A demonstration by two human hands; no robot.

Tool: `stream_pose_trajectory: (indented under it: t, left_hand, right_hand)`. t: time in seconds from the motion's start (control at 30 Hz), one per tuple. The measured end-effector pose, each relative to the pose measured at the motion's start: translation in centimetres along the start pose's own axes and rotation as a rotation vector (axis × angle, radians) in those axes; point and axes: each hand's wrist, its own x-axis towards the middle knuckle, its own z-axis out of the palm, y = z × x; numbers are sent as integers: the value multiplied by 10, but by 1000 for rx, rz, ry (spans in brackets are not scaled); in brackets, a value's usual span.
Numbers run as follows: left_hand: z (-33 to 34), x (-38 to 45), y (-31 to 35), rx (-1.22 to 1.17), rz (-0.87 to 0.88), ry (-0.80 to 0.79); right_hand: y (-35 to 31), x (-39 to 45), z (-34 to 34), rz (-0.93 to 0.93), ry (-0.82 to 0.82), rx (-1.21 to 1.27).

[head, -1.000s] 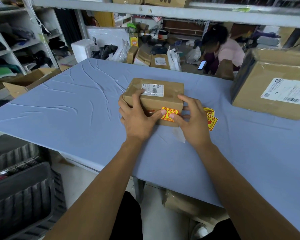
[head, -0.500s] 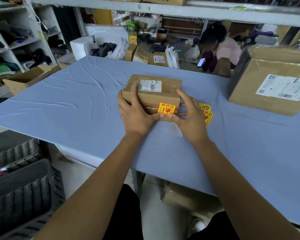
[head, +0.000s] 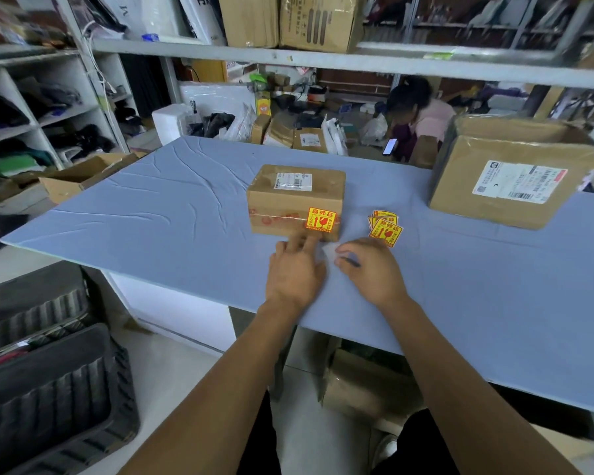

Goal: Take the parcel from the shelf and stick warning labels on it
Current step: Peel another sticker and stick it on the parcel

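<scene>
A small brown cardboard parcel [head: 295, 202] sits on the blue table [head: 151, 214], with a white shipping label on top and a yellow-red warning label [head: 320, 219] stuck on its near side. My left hand [head: 294, 272] lies flat on the table just in front of the parcel, fingertips near its lower edge. To its right, my right hand [head: 371, 269] rests with curled fingers beside a scrap of white backing paper [head: 328, 250]. A small stack of spare warning labels [head: 384, 228] lies right of the parcel.
A large cardboard box [head: 515, 173] stands at the table's right rear. An open carton [head: 83, 176] sits off the left edge, black crates [head: 48, 389] below left. A seated person [head: 419, 114] and piled packages are behind the table. Shelves run overhead and on the left.
Both hands have let go of the parcel and pulled back toward me onto the table. The warning label now stays alone on the parcel's near side.
</scene>
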Motion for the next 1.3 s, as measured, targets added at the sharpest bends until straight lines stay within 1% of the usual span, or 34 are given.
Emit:
stream_pose_trajectory:
  t: [0.07,0.13,0.27,0.33,0.4,0.5,0.57,0.63,0.7,0.77,0.83,0.93,1.03,1.13,1.2,1.3]
  left_hand:
    - [6,0,12,17,85,-59]
    - [10,3,21,4,109,-63]
    - [14,9,19,-58,49,3]
    - [11,11,19,-82,41,7]
    - [8,15,20,-116,44,-13]
    - [6,19,22,-145,41,-25]
    - [7,17,22,-182,49,-34]
    - [4,12,22,-226,61,-52]
    - [2,8,21,-240,100,-63]
    - [-1,3,20,-312,111,-46]
    - [-2,0,19,-425,104,-16]
    - [-3,-2,19,-497,80,11]
    - [-4,-2,20,-538,92,-25]
    - [-6,-1,20,-560,71,-62]
    - [-6,0,18,-595,-7,-71]
    - [-6,6,13,-695,-93,-37]
  right_hand:
    - [-2,1,-2,-38,-14,-22]
    - [-5,-2,-6,-18,-21,16]
    - [-6,-15,-8,24,-17,165]
    - [-5,-16,-8,46,17,211]
    - [-5,-13,-8,54,46,165]
    - [-5,-10,-6,82,-15,57]
    - [-2,-9,-3,51,-21,1]
    - [-1,-9,-4,12,6,4]
    - [-1,-10,-6,-10,16,36]
    - [-2,-13,-8,-5,36,78]
    - [-4,-15,-11,49,62,150]
    - [-6,-16,-13,160,106,270]
    - [-5,-17,-13,183,131,321]
    - [-4,-17,-14,162,82,306]
    - [-4,-18,-14,124,27,303]
    - [-5,-21,-15,79,-85,384]
